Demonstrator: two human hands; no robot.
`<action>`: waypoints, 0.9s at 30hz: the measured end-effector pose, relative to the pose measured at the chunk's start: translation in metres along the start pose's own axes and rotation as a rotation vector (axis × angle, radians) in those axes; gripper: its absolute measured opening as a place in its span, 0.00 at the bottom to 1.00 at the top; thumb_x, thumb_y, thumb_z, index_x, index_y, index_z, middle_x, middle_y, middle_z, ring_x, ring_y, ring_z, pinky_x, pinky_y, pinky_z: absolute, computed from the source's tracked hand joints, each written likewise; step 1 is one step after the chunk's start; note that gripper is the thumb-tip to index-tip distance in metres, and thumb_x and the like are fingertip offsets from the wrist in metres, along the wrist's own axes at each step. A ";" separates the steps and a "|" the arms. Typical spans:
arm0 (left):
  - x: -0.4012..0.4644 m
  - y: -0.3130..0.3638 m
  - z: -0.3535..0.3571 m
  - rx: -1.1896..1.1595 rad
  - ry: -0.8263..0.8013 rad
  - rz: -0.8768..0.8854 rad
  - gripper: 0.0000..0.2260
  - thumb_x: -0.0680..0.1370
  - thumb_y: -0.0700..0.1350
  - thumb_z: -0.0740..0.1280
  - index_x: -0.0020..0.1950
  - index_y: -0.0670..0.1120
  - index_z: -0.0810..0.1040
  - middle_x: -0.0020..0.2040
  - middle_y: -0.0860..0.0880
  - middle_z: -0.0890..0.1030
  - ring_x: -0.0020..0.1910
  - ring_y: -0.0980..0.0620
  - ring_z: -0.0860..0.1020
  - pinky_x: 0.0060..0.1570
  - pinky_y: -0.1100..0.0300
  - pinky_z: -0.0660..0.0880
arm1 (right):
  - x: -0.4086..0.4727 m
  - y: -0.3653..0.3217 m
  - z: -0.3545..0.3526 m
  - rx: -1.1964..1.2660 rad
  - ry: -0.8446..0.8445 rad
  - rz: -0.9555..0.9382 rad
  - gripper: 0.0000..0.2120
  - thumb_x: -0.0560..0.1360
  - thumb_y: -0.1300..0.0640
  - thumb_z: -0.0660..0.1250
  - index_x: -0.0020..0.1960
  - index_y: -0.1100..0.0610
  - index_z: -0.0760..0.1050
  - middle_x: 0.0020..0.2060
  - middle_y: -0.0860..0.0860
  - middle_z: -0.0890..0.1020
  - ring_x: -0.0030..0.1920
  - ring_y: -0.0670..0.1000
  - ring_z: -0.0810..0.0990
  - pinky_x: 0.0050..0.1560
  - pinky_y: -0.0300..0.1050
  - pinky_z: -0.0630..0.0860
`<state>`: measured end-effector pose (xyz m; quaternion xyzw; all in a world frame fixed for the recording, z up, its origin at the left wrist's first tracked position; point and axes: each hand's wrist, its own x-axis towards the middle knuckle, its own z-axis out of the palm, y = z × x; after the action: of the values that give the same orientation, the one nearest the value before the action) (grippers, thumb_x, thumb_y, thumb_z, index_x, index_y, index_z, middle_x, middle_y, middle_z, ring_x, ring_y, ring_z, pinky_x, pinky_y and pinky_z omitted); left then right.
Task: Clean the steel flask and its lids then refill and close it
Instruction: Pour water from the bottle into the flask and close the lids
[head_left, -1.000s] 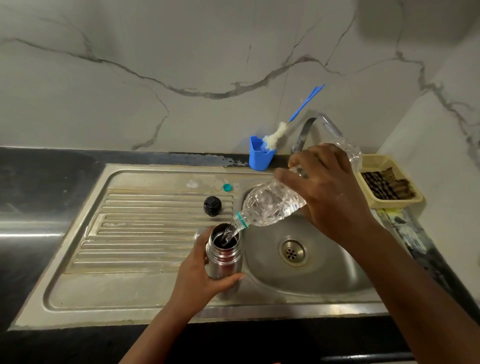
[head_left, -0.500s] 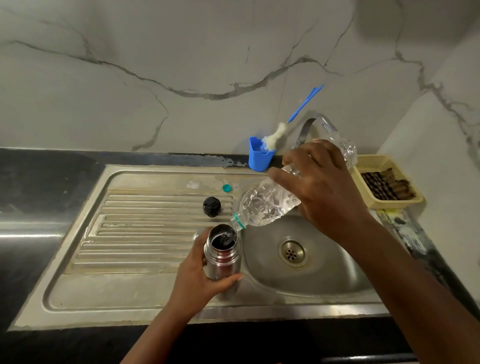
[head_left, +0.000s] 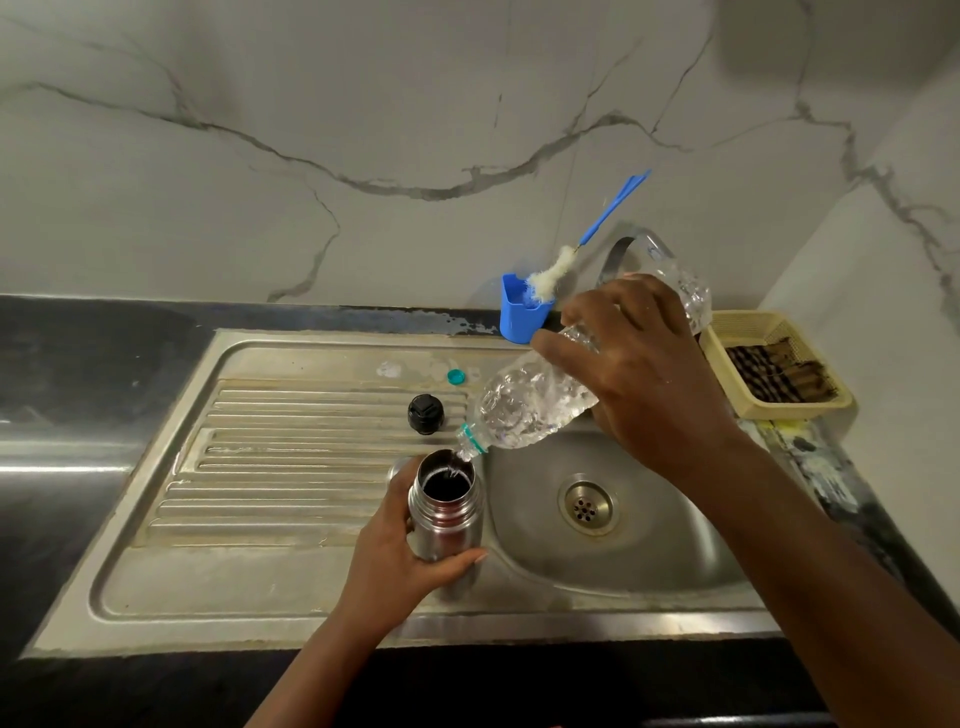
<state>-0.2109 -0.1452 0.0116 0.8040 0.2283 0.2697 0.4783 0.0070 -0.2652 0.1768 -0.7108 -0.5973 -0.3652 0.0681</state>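
Standing upright, mouth up, the steel flask is wrapped by the left hand. Above it, the right hand grips a water bottle tilted neck-down toward the left hand.

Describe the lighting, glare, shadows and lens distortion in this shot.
Head view: dim, even indoor light; a bright glare streak lies on the dark counter at far left; a soft round shadow sits on the wall at top right; the wide lens bows the sink edges; the flask and plastic bottle look sharp, without visible motion blur.
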 end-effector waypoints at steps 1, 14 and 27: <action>0.000 0.000 0.000 -0.001 -0.002 -0.002 0.43 0.59 0.71 0.75 0.69 0.74 0.57 0.63 0.68 0.74 0.60 0.65 0.77 0.56 0.68 0.76 | 0.000 0.000 0.000 0.003 0.002 0.001 0.22 0.71 0.69 0.54 0.57 0.56 0.79 0.52 0.58 0.80 0.55 0.61 0.72 0.61 0.56 0.64; -0.001 0.001 0.000 -0.002 -0.001 -0.004 0.43 0.59 0.70 0.76 0.69 0.74 0.57 0.63 0.67 0.75 0.60 0.64 0.77 0.58 0.60 0.77 | 0.004 -0.002 -0.002 -0.015 0.007 -0.022 0.22 0.70 0.70 0.56 0.57 0.56 0.79 0.52 0.58 0.80 0.55 0.61 0.72 0.62 0.57 0.65; -0.001 0.001 -0.001 -0.011 -0.014 0.002 0.43 0.59 0.70 0.76 0.69 0.74 0.57 0.63 0.69 0.74 0.59 0.66 0.77 0.57 0.65 0.77 | 0.012 -0.009 0.000 -0.047 0.054 -0.094 0.19 0.74 0.69 0.55 0.55 0.56 0.79 0.51 0.58 0.80 0.56 0.60 0.71 0.66 0.57 0.63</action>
<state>-0.2121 -0.1457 0.0125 0.8034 0.2225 0.2658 0.4842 -0.0006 -0.2533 0.1807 -0.6732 -0.6193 -0.4010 0.0504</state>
